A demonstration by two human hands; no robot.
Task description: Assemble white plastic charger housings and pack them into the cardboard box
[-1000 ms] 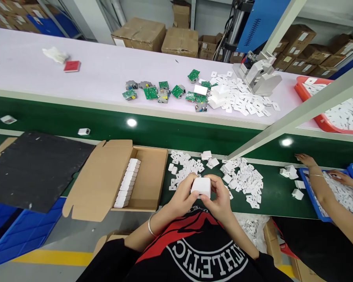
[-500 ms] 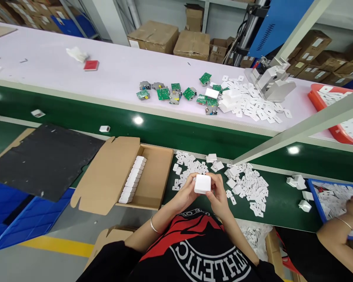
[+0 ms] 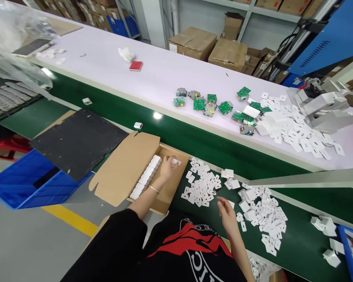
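Observation:
My left hand (image 3: pixel 167 167) is inside the open cardboard box (image 3: pixel 181 172), its fingers closed on a small white plastic charger housing (image 3: pixel 175 161), partly hidden and smeared by motion. Along the box's left side runs a row of similar white housings (image 3: pixel 145 177). Above the green belt, my right hand (image 3: pixel 228 215) holds nothing, fingers loosely apart. A white piece (image 3: pixel 231 204) shows just behind its fingers. Flat white plates (image 3: pixel 202 186) lie heaped to its left, and a second heap of white plates (image 3: pixel 264 215) lies to its right.
Green circuit boards (image 3: pixel 199 103) and more white plates sit on the upper shelf, beside a metal fixture (image 3: pixel 323 102). White housings (image 3: pixel 231 178) rest by the belt's back edge. A black board (image 3: pixel 79 145) and a blue bin (image 3: pixel 41 180) are at left. A slanted post (image 3: pixel 306 180) crosses the right side.
The white housing has gone from between both hands in front of my chest to the box in my left hand. My right hand has let go of it. The view has swung left.

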